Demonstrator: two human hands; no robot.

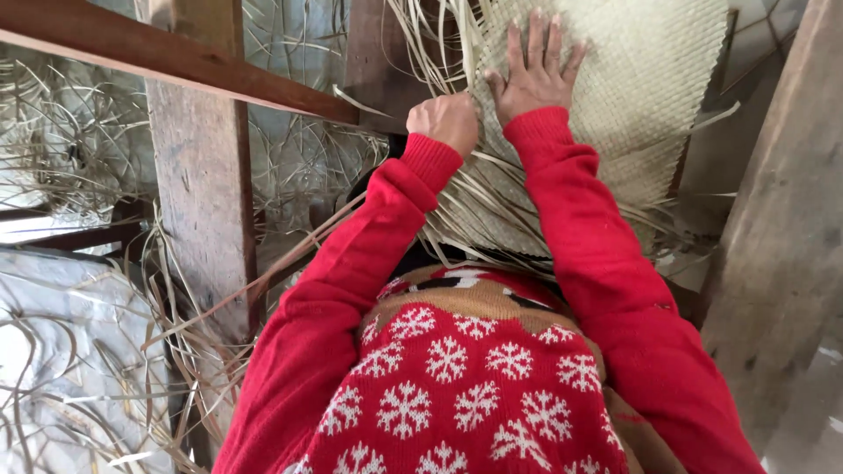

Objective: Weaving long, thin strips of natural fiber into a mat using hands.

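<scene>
The woven mat lies under both hands; right hand pressed flat, fingers spread; left hand fisted, pinching loose strips at its frayed edge; wooden post left, plank right, hemming the arms.

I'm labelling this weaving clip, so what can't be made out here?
Head view only:
- Left hand: closed fist, its fingertips and any strip pinched are hidden.
- Woven mat: top cut off by the frame edge.
- Mat's near edge: hidden behind the red sleeves.
</scene>
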